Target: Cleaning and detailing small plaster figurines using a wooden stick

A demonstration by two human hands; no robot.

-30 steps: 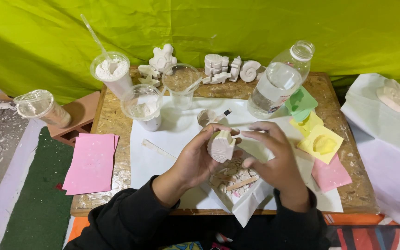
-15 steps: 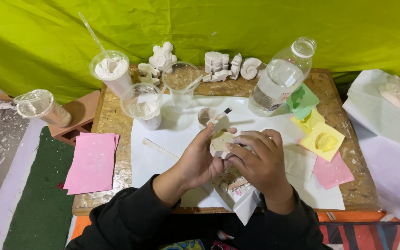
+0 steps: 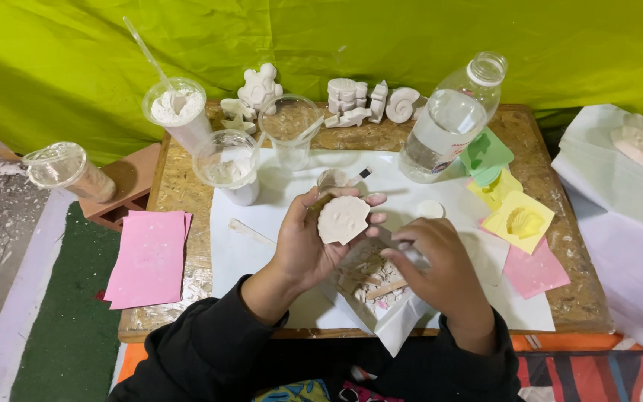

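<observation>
Half a second before, both hands had been cupped together around the cast; since then they had parted. The left hand (image 3: 308, 246) gripped the round, white, shell-shaped plaster cast (image 3: 343, 219) in its fingers, ribbed face up, above the white paper sheet (image 3: 262, 223). The right hand (image 3: 440, 260) had dropped lower and lay curled over a crumpled white wrapper with plaster crumbs (image 3: 372, 279); whether it pinched anything could not be told.

The desk (image 3: 180, 182) was a chipboard top set against a lime-green cloth backdrop (image 3: 336, 37), with a clear plastic water bottle (image 3: 448, 119), clear plastic cups (image 3: 225, 164), small white plaster figures (image 3: 366, 100) and pink paper sheets (image 3: 149, 257).

The cast was nearly round, so no long axis showed; its fan ribs spread toward the person, the narrow hinge end pointing away.
</observation>
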